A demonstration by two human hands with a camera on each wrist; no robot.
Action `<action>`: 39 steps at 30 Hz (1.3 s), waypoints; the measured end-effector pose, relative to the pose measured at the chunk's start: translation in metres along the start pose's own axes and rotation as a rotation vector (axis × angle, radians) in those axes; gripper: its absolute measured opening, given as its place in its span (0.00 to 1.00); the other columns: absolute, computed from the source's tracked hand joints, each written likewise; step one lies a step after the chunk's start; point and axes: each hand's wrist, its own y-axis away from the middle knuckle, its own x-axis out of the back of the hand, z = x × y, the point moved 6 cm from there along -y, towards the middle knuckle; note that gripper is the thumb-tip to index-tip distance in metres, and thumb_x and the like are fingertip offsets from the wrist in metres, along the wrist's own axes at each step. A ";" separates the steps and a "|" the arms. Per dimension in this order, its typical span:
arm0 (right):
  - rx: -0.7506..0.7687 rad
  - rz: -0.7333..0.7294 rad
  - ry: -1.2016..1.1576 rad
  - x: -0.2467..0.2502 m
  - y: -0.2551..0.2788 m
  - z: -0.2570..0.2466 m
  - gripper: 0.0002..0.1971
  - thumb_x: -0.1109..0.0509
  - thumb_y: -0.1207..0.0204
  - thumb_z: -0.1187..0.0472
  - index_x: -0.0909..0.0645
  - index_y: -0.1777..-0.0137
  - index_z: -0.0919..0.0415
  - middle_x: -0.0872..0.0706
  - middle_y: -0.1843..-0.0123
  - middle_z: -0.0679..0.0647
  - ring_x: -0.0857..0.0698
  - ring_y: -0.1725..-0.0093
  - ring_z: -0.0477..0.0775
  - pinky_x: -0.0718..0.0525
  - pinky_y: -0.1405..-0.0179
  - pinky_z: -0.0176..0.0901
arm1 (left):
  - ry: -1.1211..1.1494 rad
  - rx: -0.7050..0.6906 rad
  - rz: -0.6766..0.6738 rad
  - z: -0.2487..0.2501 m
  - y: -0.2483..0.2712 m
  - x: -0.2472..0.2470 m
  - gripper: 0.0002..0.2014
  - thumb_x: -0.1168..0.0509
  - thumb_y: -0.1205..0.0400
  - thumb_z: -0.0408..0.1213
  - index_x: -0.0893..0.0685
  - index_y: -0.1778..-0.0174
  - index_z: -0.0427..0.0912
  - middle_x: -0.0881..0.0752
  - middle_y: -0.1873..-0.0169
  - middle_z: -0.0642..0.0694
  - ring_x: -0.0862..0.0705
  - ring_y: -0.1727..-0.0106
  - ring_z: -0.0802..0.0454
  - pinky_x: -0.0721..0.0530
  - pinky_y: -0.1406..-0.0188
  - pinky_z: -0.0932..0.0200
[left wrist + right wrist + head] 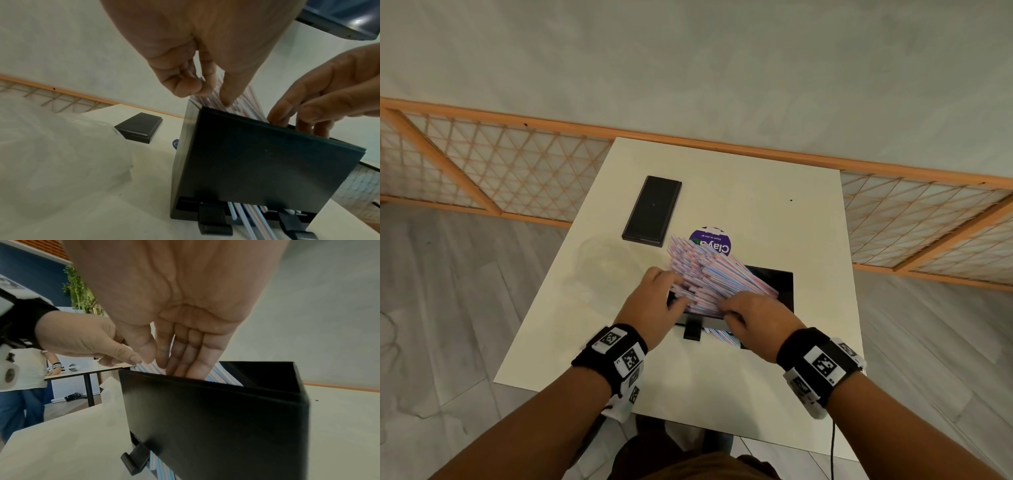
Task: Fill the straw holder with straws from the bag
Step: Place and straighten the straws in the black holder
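A thick bundle of paper-wrapped straws [709, 274] leans tilted in the open top of the black straw holder [777, 291] on the white table [756, 178]. My left hand [677, 291] grips the bundle's left side between thumb and curled fingers, with one finger pointing down onto the straws [238, 104]. The right hand [726, 313] lays straight fingers on the straws' near side just inside the holder's front wall [216, 418]. A few straw ends [251, 216] stick out of the holder's bottom slot. A crumpled clear bag [61, 146] lies left of the holder.
The holder's black lid [652, 210] lies on the table's far left. A round purple sticker [714, 240] shows behind the straws. A wooden lattice screen [493, 174] runs behind the table. Another person stands by a second table [20, 379] off to the left.
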 end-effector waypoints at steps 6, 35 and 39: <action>-0.034 -0.214 0.120 -0.019 -0.009 -0.011 0.16 0.42 0.19 0.49 0.20 0.37 0.50 0.13 0.42 0.50 0.15 0.45 0.56 0.15 0.48 0.49 | 0.069 0.018 0.059 -0.001 0.008 0.003 0.15 0.28 0.17 0.51 0.21 0.37 0.57 0.20 0.42 0.57 0.16 0.59 0.60 0.18 0.53 0.62; -0.454 -0.425 0.008 -0.046 -0.030 0.022 0.42 0.28 0.36 0.29 0.26 0.26 0.54 0.15 0.36 0.53 0.17 0.39 0.56 0.18 0.38 0.49 | -0.421 -0.562 0.000 0.044 0.009 -0.033 0.15 0.41 0.18 0.44 0.13 0.40 0.50 0.18 0.46 0.49 0.21 0.48 0.48 0.17 0.53 0.53; -0.444 -0.506 -0.014 -0.039 -0.034 0.022 0.34 0.25 0.32 0.34 0.22 0.29 0.49 0.15 0.37 0.50 0.17 0.39 0.55 0.21 0.40 0.46 | -0.465 -0.569 -0.171 0.034 -0.007 -0.065 0.21 0.49 0.14 0.50 0.10 0.44 0.51 0.15 0.45 0.51 0.19 0.46 0.46 0.17 0.47 0.46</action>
